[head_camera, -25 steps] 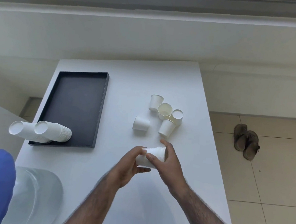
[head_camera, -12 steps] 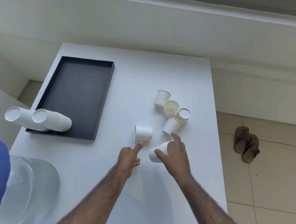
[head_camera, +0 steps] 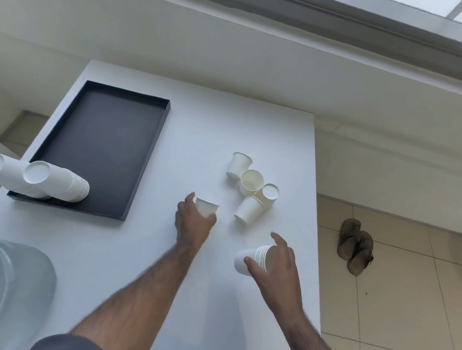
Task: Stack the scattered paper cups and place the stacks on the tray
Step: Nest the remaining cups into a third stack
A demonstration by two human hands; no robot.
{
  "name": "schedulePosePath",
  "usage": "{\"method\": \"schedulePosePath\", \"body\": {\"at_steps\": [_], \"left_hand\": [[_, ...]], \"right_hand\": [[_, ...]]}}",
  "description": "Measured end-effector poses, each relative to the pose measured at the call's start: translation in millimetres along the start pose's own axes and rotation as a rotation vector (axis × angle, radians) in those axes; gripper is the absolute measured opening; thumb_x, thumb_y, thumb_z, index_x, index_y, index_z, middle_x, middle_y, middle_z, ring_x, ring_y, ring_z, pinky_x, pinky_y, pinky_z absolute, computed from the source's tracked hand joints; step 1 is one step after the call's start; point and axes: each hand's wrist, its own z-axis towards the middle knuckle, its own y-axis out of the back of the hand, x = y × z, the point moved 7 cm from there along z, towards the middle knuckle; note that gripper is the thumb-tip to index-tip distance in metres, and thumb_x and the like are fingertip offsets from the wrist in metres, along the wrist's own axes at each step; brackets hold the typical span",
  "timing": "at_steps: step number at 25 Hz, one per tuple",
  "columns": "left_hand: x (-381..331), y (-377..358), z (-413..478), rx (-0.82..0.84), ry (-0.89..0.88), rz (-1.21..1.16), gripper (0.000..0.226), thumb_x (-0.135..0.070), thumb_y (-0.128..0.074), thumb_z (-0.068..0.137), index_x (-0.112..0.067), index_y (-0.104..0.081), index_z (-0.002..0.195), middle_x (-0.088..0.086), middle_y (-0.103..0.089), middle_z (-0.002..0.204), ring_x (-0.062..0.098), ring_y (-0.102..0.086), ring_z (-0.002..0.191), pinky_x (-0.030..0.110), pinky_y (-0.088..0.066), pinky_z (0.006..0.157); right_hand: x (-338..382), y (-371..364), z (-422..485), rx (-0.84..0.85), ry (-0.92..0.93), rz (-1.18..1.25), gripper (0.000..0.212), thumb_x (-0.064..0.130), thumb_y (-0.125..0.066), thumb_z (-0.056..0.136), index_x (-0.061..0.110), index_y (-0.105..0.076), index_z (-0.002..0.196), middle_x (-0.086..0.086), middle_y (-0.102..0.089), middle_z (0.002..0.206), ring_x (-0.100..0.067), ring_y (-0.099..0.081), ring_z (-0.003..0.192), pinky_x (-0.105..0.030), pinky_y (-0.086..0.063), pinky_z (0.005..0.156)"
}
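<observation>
Over the bench (head_camera: 138, 250), my left hand (head_camera: 192, 223) is gripping a single cup (head_camera: 207, 207); my right hand (head_camera: 277, 266) is clutching a short stack (head_camera: 251, 258) near the right edge, four loose cups (head_camera: 251, 186) sitting beyond, tray (head_camera: 100, 145) well apart at the left edge.

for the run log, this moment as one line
left hand: grips single paper cup | right hand: holds short cup stack | four loose cups on table | two stacks on black tray

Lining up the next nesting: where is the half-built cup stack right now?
Head view: the cup stack is gripped in the right hand, on the table's right side, nearer than the four loose cups.
</observation>
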Motion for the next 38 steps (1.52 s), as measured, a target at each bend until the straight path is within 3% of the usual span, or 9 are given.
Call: {"method": "schedulePosePath", "body": {"at_steps": [5, 12, 16, 21, 26, 30, 33, 36, 38], "left_hand": [[30.3, 4.3, -15.8, 0.25, -0.213, 0.223, 0.05, -0.02, -0.071, 0.078, -0.016, -0.06, 0.127, 0.006, -0.057, 0.124, 0.032, -0.056, 0.119, 0.04, -0.052, 0.089], [50.2, -5.9, -45.9, 0.313, -0.423, 0.588, 0.066, -0.02, -0.064, 0.082, -0.023, -0.047, 0.146, 0.001, -0.053, 0.127, 0.028, -0.048, 0.119, 0.04, -0.046, 0.094], [39.5, 5.0, -53.0, 0.378, -0.389, 0.281, 0.056, -0.011, -0.069, 0.083, -0.025, -0.052, 0.134, -0.002, -0.052, 0.122, 0.023, -0.052, 0.114, 0.043, -0.052, 0.089], [5.2, 33.2, -88.8, 0.441, -0.553, 0.154, 0.054, -0.009, -0.072, 0.084, -0.037, -0.051, 0.126, -0.012, -0.058, 0.122, 0.005, -0.059, 0.106, 0.022, -0.054, 0.085], [-9.9, 51.9, -129.8, 0.472, -0.588, 0.188, 0.055, -0.037, -0.08, 0.076, -0.043, -0.054, 0.124, -0.023, -0.062, 0.118, -0.001, -0.061, 0.107, 0.02, -0.051, 0.084], [3.0, 67.9, -137.8, 0.429, -0.557, 0.312, 0.054, -0.054, -0.078, 0.066, -0.046, -0.054, 0.114, -0.027, -0.056, 0.114, 0.0, -0.059, 0.103, 0.033, -0.056, 0.083], [14.3, 68.7, -147.6, 0.466, -0.509, 0.241, 0.078, -0.058, -0.083, 0.067, -0.06, -0.043, 0.133, -0.036, -0.053, 0.128, -0.009, -0.057, 0.115, 0.03, -0.057, 0.089], [19.0, 77.9, -155.4, 0.429, -0.513, 0.17, 0.103, -0.056, -0.083, 0.07, -0.069, -0.019, 0.15, -0.041, -0.046, 0.135, -0.013, -0.057, 0.114, 0.027, -0.057, 0.086], [19.0, 85.1, -152.9, 0.372, -0.53, 0.111, 0.096, -0.054, -0.085, 0.069, -0.065, -0.031, 0.147, -0.036, -0.05, 0.135, -0.007, -0.057, 0.117, 0.029, -0.053, 0.091]], "right_hand": [[19.5, 13.8, 30.3, -0.07, 0.053, 0.166, 0.075, 0.045, -0.079, 0.082, 0.039, -0.04, 0.146, 0.016, -0.045, 0.126, -0.001, -0.044, 0.109, -0.006, -0.035, 0.075], [-1.4, -13.3, 36.7, -0.024, -0.072, 0.195, 0.078, 0.045, -0.078, 0.083, 0.027, -0.04, 0.149, -0.003, -0.048, 0.147, -0.014, -0.05, 0.124, -0.026, -0.039, 0.089], [-12.3, -2.7, 26.4, -0.063, -0.087, 0.236, 0.076, 0.043, -0.078, 0.084, 0.027, -0.042, 0.149, -0.005, -0.05, 0.147, -0.01, -0.046, 0.118, -0.027, -0.04, 0.091], [15.0, 0.8, 5.7, 0.045, -0.022, 0.347, 0.079, 0.042, -0.08, 0.083, 0.035, -0.039, 0.15, 0.002, -0.051, 0.146, -0.017, -0.049, 0.134, -0.035, -0.048, 0.103], [43.3, -27.4, -30.9, 0.188, 0.072, 0.35, 0.074, 0.04, -0.077, 0.087, 0.042, -0.037, 0.149, 0.007, -0.049, 0.143, -0.008, -0.047, 0.126, -0.023, -0.04, 0.097], [49.5, -50.2, -46.5, 0.313, 0.025, 0.31, 0.076, 0.044, -0.076, 0.086, 0.042, -0.035, 0.15, 0.001, -0.048, 0.146, -0.011, -0.047, 0.125, -0.023, -0.041, 0.093], [56.7, -71.1, -53.9, 0.438, 0.034, 0.229, 0.081, 0.05, -0.072, 0.087, 0.039, -0.03, 0.155, 0.001, -0.046, 0.149, -0.016, -0.048, 0.132, -0.03, -0.049, 0.097], [69.1, -84.5, -50.0, 0.643, 0.027, 0.37, 0.058, 0.06, -0.055, 0.094, 0.044, -0.039, 0.147, 0.011, -0.055, 0.139, -0.008, -0.057, 0.123, -0.026, -0.051, 0.093], [68.4, -76.2, -24.0, 0.474, -0.008, 0.526, 0.049, 0.061, -0.05, 0.095, 0.035, -0.055, 0.136, 0.017, -0.063, 0.123, -0.004, -0.061, 0.11, -0.023, -0.049, 0.089]]}}
